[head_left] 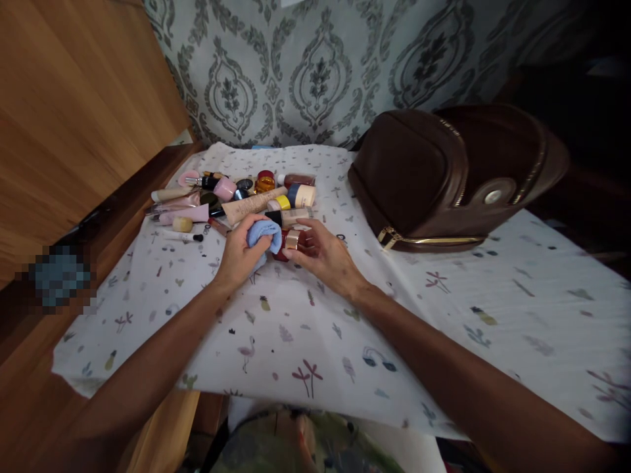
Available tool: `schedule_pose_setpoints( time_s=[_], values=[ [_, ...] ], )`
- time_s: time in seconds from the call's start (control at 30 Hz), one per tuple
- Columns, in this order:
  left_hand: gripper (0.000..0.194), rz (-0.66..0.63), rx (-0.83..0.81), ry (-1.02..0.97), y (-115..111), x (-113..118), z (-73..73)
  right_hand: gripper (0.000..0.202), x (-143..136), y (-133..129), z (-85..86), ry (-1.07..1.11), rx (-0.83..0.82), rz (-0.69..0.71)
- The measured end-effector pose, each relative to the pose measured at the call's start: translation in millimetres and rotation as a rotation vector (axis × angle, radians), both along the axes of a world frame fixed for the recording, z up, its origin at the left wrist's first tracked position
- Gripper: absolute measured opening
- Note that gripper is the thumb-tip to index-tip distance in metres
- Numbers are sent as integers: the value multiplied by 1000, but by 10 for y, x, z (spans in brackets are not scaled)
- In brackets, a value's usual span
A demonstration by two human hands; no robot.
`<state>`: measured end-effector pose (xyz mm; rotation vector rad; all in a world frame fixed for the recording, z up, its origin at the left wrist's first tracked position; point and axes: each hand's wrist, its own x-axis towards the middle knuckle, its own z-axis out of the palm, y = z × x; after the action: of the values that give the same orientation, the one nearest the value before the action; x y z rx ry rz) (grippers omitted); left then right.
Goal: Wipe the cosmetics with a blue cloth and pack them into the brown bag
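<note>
Patterned tabletop [286,309] spreads beneath. Left fingers [259,246] are closed on a soft blue cloth [264,230]; right fingers [300,259] clamp a red bottle [280,255], between them, by its gold cap [292,239]. Probably smooth, rigid and rather fragile, it is best supported around its body.

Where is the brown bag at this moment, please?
In the head view, the brown bag stands on the right side of the patterned cloth, close to the wallpapered wall and to the right of the cosmetics pile.
</note>
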<state>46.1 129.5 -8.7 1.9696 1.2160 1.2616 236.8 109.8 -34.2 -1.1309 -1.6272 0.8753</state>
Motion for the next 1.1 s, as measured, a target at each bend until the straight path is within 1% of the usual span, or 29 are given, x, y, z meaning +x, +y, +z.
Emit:
schedule_pose_setpoints(
  time_s=[0.13, 0.3, 0.4, 0.53, 0.67, 0.77, 0.87, 1.0, 1.1],
  values=[
    [18, -31, -1, 12, -18, 2, 8, 67, 19, 46, -42, 66, -2, -26],
    [19, -75, 36, 31, -40, 27, 16, 63, 79, 46, 5, -38, 102, -26],
    [18, -65, 30, 20, -35, 30, 6, 59, 98, 27, 31, -82, 156, 32],
    [17, -14, -15, 9, 10, -9, -29, 55, 111, 22, 34, -115, 221, 109],
    [18, -2, -42, 6, 53, -42, -45, 53, 115, 16, 57, -110, 212, 134],
    [18, -20, -58, -2, 57, -43, -35, 48, 98, -8, 91, -115, 169, 107],
    [18, -63, -60, -4, 37, -33, -16, 53, 75, -26, 111, -130, 126, 41],
    [19, -114, -58, 38, -14, -9, 12, 53, 84, -8, 101, -187, 68, -83],
    [20, -122, -80, 62, -33, -1, 22, 50, 107, 16, 85, -225, 19, -113]
  ],
)
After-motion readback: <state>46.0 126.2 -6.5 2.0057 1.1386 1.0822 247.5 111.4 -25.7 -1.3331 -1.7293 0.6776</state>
